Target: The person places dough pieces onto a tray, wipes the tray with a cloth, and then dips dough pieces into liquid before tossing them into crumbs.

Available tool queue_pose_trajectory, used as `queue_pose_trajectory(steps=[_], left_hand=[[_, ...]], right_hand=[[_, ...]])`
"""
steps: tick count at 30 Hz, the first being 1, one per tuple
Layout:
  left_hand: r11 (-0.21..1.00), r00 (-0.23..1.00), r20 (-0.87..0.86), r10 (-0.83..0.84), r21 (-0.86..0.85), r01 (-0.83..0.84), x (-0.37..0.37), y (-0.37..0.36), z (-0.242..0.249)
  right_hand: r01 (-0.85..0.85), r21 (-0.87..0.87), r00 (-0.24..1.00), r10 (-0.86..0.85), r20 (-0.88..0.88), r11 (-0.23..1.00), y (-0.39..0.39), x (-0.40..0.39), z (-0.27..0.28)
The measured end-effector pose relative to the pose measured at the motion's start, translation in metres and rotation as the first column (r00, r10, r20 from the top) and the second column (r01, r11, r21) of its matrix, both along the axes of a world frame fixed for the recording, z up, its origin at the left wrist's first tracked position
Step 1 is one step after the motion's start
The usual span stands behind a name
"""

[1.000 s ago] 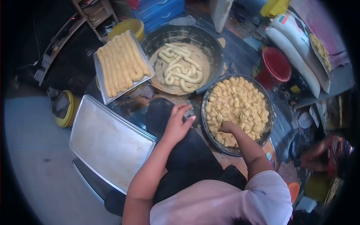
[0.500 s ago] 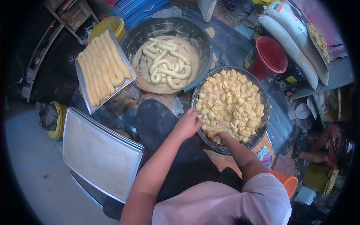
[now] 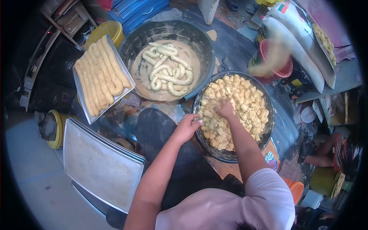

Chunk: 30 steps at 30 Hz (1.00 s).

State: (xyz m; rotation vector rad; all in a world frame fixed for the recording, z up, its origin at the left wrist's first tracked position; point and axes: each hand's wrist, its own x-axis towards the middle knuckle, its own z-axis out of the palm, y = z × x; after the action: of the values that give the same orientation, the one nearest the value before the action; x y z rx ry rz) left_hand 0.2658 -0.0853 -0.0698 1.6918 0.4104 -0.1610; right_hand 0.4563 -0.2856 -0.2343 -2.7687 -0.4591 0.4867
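While no readable writing shows anywhere, only a red, white and green patch on the white sacks [image 3: 303, 42] at the far right, the nearest open room is the empty steel tray [image 3: 101, 165] at the lower left, stacked on others and bare across its whole face. Just past it, the left hand [image 3: 187, 127] rests with fingers loosely curled at the near rim of the dark basin [image 3: 268, 132], holding nothing that can be seen. Beside it the right hand [image 3: 224, 108] is pressed down among the dough pieces [image 3: 241, 96] that fill that basin, fingers bent into the heap; whether it grips one cannot be told. Farther off, a larger basin [image 3: 199, 36] holds dough ropes [image 3: 166, 69], nearly touching the first basin's rim. Left of that, a tilted tray carries dough logs [image 3: 100, 74] side by side.
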Motion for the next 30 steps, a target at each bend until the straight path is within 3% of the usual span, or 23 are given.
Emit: queue_pose_trajectory(steps=[2,5,7,9,11,12,14,16,17,18,19,21,24,26,29,30], left_hand=[[1.000,1.000,-0.021,-0.004,0.029,0.004,0.001,0.000,0.000],[0.999,1.000,-0.005,-0.009,0.047,0.010,-0.004,0.002,-0.004],[1.000,0.999,-0.043,0.011,0.010,-0.011,-0.006,0.007,0.003],[0.999,0.997,-0.073,0.036,-0.027,-0.038,-0.007,0.011,0.003],[0.986,0.995,-0.054,0.080,-0.140,-0.087,-0.009,0.010,-0.009],[0.995,0.998,-0.028,0.064,-0.080,-0.066,-0.010,0.009,-0.007],[0.997,0.999,-0.020,0.040,-0.059,-0.041,-0.010,0.005,-0.015],[1.000,1.000,0.000,0.010,-0.026,-0.010,-0.009,0.002,-0.013],[1.000,1.000,-0.004,0.011,-0.028,-0.011,-0.009,0.002,-0.011],[0.999,1.000,-0.012,0.004,-0.039,-0.004,-0.009,0.001,-0.009],[0.999,1.000,-0.017,-0.005,-0.048,0.004,-0.008,0.002,-0.009],[0.999,1.000,-0.018,0.002,-0.038,-0.003,-0.007,0.004,-0.011],[0.993,0.996,-0.076,0.036,-0.107,-0.044,-0.007,0.007,0.002],[0.982,0.991,-0.120,0.060,-0.173,-0.080,-0.006,0.011,0.008],[0.981,0.992,-0.077,0.100,-0.159,-0.112,-0.004,0.014,0.002],[0.997,0.990,-0.113,0.080,-0.004,-0.081,-0.002,0.014,-0.007]], right_hand=[[-0.183,-0.311,0.982,0.185,-0.023,0.933,0.029,-0.046,0.004],[-0.333,-0.316,0.940,0.284,-0.192,0.888,0.036,-0.084,0.027],[-0.564,-0.308,0.820,0.477,-0.317,0.766,0.019,-0.094,0.023],[-0.660,-0.319,0.733,0.491,-0.471,0.680,0.000,-0.102,0.038],[-0.774,-0.299,0.609,0.524,-0.596,0.558,-0.003,-0.106,0.087],[-0.774,-0.299,0.611,0.532,-0.587,0.559,-0.003,-0.097,0.079],[-0.866,-0.116,0.385,0.500,-0.776,0.487,0.004,-0.069,0.055],[-0.662,-0.226,0.690,0.465,-0.554,0.714,0.019,-0.032,0.047],[-0.443,-0.210,0.862,0.349,-0.368,0.872,0.026,-0.017,0.037],[-0.207,-0.069,0.944,0.180,-0.277,0.976,0.035,-0.007,0.037],[-0.206,-0.067,0.944,0.180,-0.277,0.976,0.041,-0.011,0.019],[-0.091,-0.092,0.996,0.093,0.018,0.992,0.062,-0.025,-0.013],[-0.153,-0.241,0.988,0.153,-0.019,0.958,0.075,-0.083,-0.019],[-0.328,-0.250,0.932,0.268,-0.246,0.911,0.054,-0.098,-0.001],[-0.569,-0.216,0.804,0.482,-0.350,0.793,0.010,-0.111,0.033],[-0.633,-0.216,0.751,0.521,-0.406,0.743,0.000,-0.113,0.047]])
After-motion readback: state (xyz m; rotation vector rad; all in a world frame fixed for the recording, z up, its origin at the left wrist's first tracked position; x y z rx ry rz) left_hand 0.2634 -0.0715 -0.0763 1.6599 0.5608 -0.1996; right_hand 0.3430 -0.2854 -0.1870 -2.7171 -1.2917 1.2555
